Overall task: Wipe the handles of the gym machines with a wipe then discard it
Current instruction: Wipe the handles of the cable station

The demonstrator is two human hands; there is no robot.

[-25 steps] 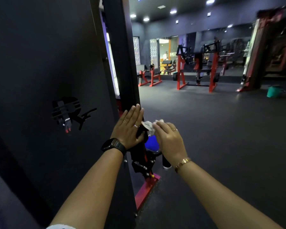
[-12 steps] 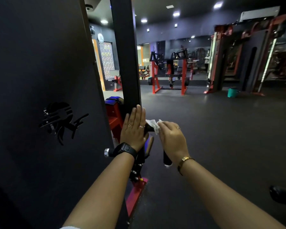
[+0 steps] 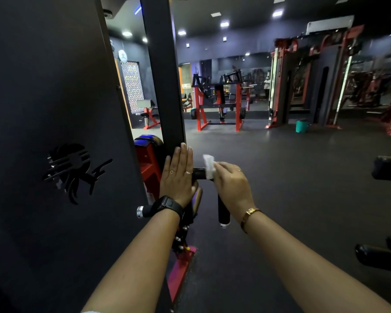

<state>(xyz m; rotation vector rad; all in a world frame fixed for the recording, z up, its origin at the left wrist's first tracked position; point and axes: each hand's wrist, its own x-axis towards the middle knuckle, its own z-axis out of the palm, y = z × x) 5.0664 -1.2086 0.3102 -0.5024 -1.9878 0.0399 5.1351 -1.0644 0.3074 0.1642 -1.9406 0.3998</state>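
Note:
A white wipe [image 3: 208, 166] is wrapped over a black horizontal machine handle [image 3: 199, 173], and my right hand [image 3: 231, 185] grips it there. A second black handle [image 3: 223, 211] hangs down below that hand, and a third [image 3: 145, 211] with a chrome end pokes out left under my wrist. My left hand [image 3: 178, 177] lies flat, fingers together and pointing up, against the black upright post [image 3: 165, 86] of the machine. It holds nothing.
A tall black panel [image 3: 54, 132] with a logo fills the left side. The machine's red base [image 3: 181, 272] sits on the dark rubber floor. Black padded parts [image 3: 388, 170] stick in from the right edge. Red racks [image 3: 219, 102] and a teal bucket [image 3: 301, 126] stand far back.
My right hand has slid the wipe a little to the right along the horizontal handle. The view has swung left, shifting the far machines right. My left hand stays on the post.

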